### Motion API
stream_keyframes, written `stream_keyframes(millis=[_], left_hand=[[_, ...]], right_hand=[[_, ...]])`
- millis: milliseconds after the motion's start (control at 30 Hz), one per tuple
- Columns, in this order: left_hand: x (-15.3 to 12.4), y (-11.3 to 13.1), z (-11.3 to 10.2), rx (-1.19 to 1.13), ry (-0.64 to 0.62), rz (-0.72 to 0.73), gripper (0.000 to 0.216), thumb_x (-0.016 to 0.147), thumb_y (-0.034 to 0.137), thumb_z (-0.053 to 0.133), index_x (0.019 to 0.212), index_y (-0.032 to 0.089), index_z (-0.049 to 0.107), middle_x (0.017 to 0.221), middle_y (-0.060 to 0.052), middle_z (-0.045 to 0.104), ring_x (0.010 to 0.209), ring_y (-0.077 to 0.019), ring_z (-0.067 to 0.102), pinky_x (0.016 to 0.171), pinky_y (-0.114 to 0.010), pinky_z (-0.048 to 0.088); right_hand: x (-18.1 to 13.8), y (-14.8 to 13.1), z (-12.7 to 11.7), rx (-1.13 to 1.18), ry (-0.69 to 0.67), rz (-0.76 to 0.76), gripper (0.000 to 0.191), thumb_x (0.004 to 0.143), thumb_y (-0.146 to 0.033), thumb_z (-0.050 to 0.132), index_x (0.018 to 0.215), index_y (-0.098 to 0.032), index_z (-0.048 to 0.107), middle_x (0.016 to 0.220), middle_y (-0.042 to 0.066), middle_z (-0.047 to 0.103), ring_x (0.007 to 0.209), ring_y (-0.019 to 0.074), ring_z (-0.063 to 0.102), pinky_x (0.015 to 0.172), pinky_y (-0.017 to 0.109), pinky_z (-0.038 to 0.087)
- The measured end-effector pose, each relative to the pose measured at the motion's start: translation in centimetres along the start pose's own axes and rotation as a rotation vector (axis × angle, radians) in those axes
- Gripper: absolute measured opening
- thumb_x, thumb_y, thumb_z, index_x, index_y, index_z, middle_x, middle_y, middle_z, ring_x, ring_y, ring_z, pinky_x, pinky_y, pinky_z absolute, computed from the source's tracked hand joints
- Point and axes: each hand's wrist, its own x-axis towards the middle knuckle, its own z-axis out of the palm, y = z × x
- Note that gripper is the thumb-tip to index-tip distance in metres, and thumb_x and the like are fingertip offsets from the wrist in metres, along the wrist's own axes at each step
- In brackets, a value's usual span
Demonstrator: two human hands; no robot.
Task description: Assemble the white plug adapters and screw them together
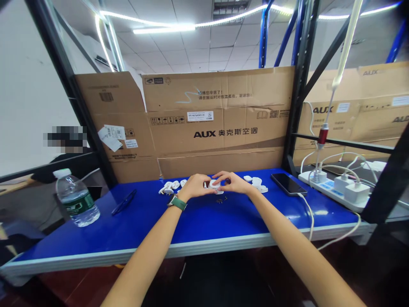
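— White plastic: we pinch a small plug piece (214, 184) left of the phone (288, 183), above the blue surface (143, 221).
— Yes, our left grip (194, 186) and right grip (233, 183) both close on it by the fingertips; dark screws (220, 200) lie left of the phone too.

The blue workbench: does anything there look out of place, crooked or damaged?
Nothing is spilled or broken. A white label on the cardboard behind has peeled and hangs askew. A few small dark screws lie loose on the bench near the left hand and right hand, holding a white part.
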Motion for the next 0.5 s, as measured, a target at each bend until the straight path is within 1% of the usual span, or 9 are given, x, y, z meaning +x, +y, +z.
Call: stream_keyframes(millis=[100,167,267,367,500], left_hand=[[-0.02,0.13,-0.06,0.051,0.004,-0.005,0.050,0.078,0.070,0.065,0.081,0.021,0.071,0.076,-0.003,0.070,0.067,-0.0154,0.060,0.059,-0.025,0.031],[0.00,0.14,0.00,0.079,0.002,-0.007,0.049,0.077,0.069,0.067,0.080,0.020,0.070,0.077,-0.003,0.071,0.069,-0.0163,0.061,0.059,-0.025,0.030],[0.06,0.06,0.21,0.096,0.000,-0.031,0.049,0.076,0.069,0.068,0.078,0.020,0.069,0.077,-0.004,0.071,0.071,-0.0178,0.062,0.060,-0.025,0.030],[0.10,-0.07,0.48,0.099,0.015,-0.059,0.047,0.076,0.067,0.069,0.078,0.021,0.070,0.076,-0.003,0.071,0.072,-0.0185,0.063,0.059,-0.026,0.029],[0.08,-0.30,0.73,0.105,0.018,-0.053,0.044,0.078,0.065,0.068,0.081,0.022,0.071,0.077,-0.003,0.072,0.073,-0.0189,0.064,0.060,-0.026,0.029]], right_hand=[[0.06,0.00,0.24,-0.049,0.027,0.023,0.028,0.079,-0.036,0.077,0.103,-0.020,0.079,0.110,0.009,0.073,0.100,0.0227,0.067,0.087,0.032,0.048],[0.06,-0.01,0.47,-0.068,0.051,0.038,0.028,0.079,-0.034,0.077,0.103,-0.020,0.078,0.104,0.007,0.075,0.098,0.0226,0.067,0.086,0.031,0.048],[0.01,-0.22,0.73,-0.083,0.099,0.054,0.030,0.078,-0.033,0.077,0.105,-0.019,0.075,0.104,0.006,0.075,0.098,0.0225,0.068,0.082,0.029,0.047],[-0.02,-0.51,0.87,-0.091,0.149,0.050,0.030,0.079,-0.036,0.075,0.104,-0.019,0.073,0.101,0.005,0.075,0.094,0.0208,0.068,0.076,0.027,0.046],[0.01,-0.50,0.99,-0.118,0.131,0.033,0.027,0.080,-0.034,0.074,0.103,-0.019,0.073,0.100,0.004,0.076,0.092,0.0194,0.068,0.072,0.025,0.045]])
